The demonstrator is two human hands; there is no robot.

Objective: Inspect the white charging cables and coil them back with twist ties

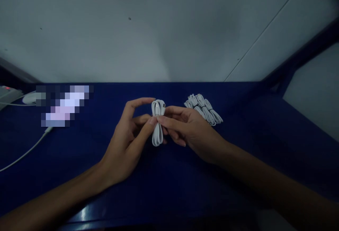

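A white cable (157, 135), coiled into a narrow upright bundle, is held between my two hands above the blue table. My left hand (134, 128) pinches its middle from the left, with the index finger reaching to the top of the coil. From the right, my right hand (185, 123) grips the same middle part with thumb and fingers. Metal connector ends show near the top of the bundle. Just beyond my right hand, several white cable bundles (206, 109) with dark ties lie side by side on the table.
On the left of the blue table (106, 202) lies a pixelated, bright object (67, 105) with a white cord (29, 153) running from it. A white power strip (9, 95) with a red light sits at the far left edge. A pale wall (132, 47) rises behind.
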